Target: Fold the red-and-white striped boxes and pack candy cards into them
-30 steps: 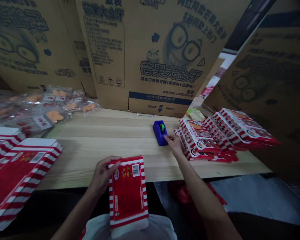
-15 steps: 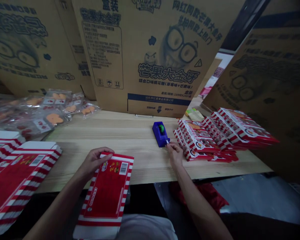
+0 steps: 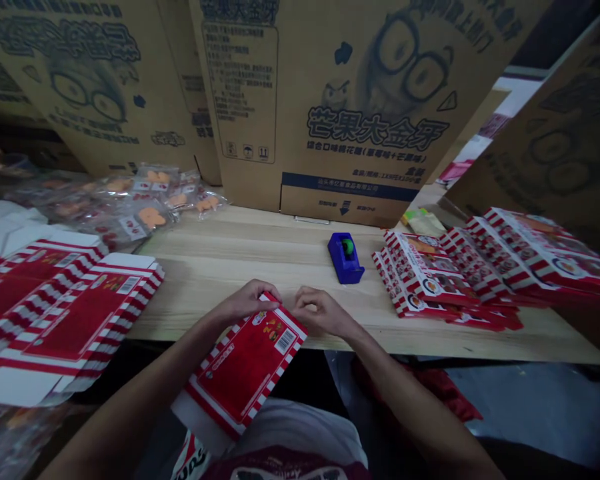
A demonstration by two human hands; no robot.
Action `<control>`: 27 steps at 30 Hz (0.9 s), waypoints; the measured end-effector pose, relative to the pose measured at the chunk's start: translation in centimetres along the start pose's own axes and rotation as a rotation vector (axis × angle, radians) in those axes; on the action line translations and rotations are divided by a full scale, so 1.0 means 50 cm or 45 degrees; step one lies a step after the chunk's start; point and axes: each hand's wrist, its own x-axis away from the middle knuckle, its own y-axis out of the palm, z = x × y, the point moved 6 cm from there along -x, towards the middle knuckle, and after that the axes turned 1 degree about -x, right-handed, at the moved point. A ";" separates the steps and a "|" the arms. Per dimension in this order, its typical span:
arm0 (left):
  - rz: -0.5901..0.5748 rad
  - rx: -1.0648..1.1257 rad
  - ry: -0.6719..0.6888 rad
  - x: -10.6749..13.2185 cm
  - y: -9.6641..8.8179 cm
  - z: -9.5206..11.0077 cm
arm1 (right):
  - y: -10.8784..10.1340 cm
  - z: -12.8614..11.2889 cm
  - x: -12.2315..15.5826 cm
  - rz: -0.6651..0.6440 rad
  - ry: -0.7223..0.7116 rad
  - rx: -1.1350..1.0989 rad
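Note:
My left hand (image 3: 254,299) is closed around the top end of a flat red-and-white striped cardboard box (image 3: 253,360), which is tilted over the table's front edge and my lap. A barcode and burger pictures are printed on its face. My right hand (image 3: 323,311) is pinched at the box's upper right end, thumb and forefinger together. The piece of tape it took from the dispenser is too small to make out there. On the table beyond stands a blue tape dispenser (image 3: 346,259) with a green core, apart from both hands.
Striped boxes (image 3: 80,313) lie stacked at left. Filled boxes (image 3: 435,273) are piled at right. Clear bags of orange candy (image 3: 150,217) lie at the back left. Large brown cartons (image 3: 290,140) wall off the rear of the wooden table (image 3: 230,243).
My right hand has left the tape dispenser and come left to the end of the box. The box has been raised and turned clockwise in my left hand. The view has shifted left.

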 end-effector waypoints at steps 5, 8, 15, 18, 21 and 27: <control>0.040 -0.050 0.071 0.015 0.007 0.022 | 0.032 -0.014 -0.027 0.054 0.043 0.476; 0.089 -0.076 0.085 0.028 -0.002 0.031 | 0.032 0.003 -0.025 0.115 0.172 0.358; -0.052 -0.114 0.271 0.068 0.006 0.091 | 0.100 0.040 0.000 -0.233 0.613 -0.873; -0.052 -0.065 0.352 0.082 0.002 0.110 | 0.130 0.037 0.014 -0.250 0.695 -1.272; 0.122 0.057 0.373 0.093 -0.020 0.096 | 0.136 0.028 0.010 -0.132 0.673 -1.368; 1.180 0.423 0.185 0.178 -0.129 -0.039 | 0.109 0.022 -0.060 -0.148 0.429 -1.077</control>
